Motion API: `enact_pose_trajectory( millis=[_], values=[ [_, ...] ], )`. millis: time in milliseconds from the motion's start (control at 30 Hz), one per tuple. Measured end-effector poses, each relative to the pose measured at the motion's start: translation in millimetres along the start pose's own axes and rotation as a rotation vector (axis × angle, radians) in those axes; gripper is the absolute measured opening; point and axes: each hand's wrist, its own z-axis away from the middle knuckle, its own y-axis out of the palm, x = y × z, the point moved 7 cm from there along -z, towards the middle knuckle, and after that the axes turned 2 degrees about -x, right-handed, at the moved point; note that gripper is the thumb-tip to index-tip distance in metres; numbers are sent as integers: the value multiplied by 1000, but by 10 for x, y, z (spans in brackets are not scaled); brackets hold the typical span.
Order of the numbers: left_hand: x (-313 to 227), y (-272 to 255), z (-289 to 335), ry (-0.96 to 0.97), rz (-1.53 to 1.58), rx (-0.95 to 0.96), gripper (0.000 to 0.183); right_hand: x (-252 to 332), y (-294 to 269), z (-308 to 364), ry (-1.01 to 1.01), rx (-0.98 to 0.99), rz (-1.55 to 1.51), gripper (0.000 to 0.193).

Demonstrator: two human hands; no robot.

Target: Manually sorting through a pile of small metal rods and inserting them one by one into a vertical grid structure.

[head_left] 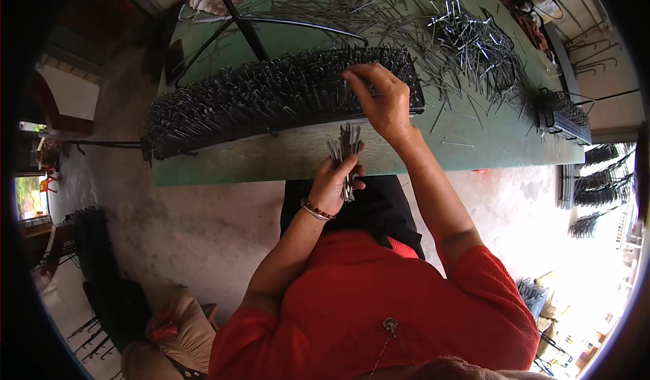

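Note:
My left hand (332, 183) is closed around a bundle of thin metal rods (349, 136), their upper ends fanning out, just in front of the table's near edge. My right hand (384, 99) is raised over the right part of a long black rack (271, 95), which is densely packed with dark, upright metal pieces with bent tips. Thumb and forefinger of that hand are pinched together; anything between them is too small to make out. The rack lies along the near side of the green table (474, 153).
Loose dark rods (338, 1) are strewn across the table's far side, with a shinier heap of rods (470, 34) at the right. A black metal frame (250, 38) rises behind the rack. A smaller filled rack (565, 116) stands at the right edge. Filled sacks (186, 332) sit lower left.

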Motion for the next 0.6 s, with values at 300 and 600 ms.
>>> enact_pose_trajectory(
  millis=[300,600],
  values=[
    [21,-46,-35,-1,17,18,26,45,132,31,-70,4,151,11],
    [6,-56,-36,24,-15,8,21,21,207,143,-155,134,269,16]
  ],
)
